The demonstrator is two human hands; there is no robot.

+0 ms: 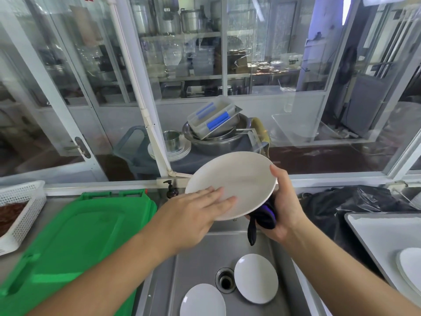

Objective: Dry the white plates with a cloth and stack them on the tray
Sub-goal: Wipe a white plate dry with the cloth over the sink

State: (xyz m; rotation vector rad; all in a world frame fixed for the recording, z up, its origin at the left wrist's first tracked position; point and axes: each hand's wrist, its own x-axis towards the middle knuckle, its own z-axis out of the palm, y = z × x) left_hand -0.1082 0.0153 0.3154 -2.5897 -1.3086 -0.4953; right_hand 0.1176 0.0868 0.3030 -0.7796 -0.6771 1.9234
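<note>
White, round and shallow, the plate (237, 181) under inspection is held in the air above the far edge of the stainless steel sink (205, 254), tilted with its upper face toward the camera; the face appears smooth and unmarked, with a faint sheen. The left hand (196, 208) lies flat on the plate's near-left rim, fingers straight and together, pressing on the face rather than curling round it. The right hand (284, 208) supports the plate from its right side, thumb hooked over the rim and fingers curled beneath, where they also grip a dark cloth with a purple-blue edge (262, 218); one end of the cloth hangs down below the plate. Whether the cloth touches the plate's underside cannot be told. Two further white plates lie in the sink basin: one (256, 278) just right of the drain (225, 280), one (202, 301) at the near edge, left of the drain. At the right edge of the counter stands a pale tray (373, 236), with stacked white plates (410, 267) at its near-right corner, partly cut off by the frame. A green plastic lid (75, 238) covers the counter left of the sink, beside a white perforated basket (22, 210).
</note>
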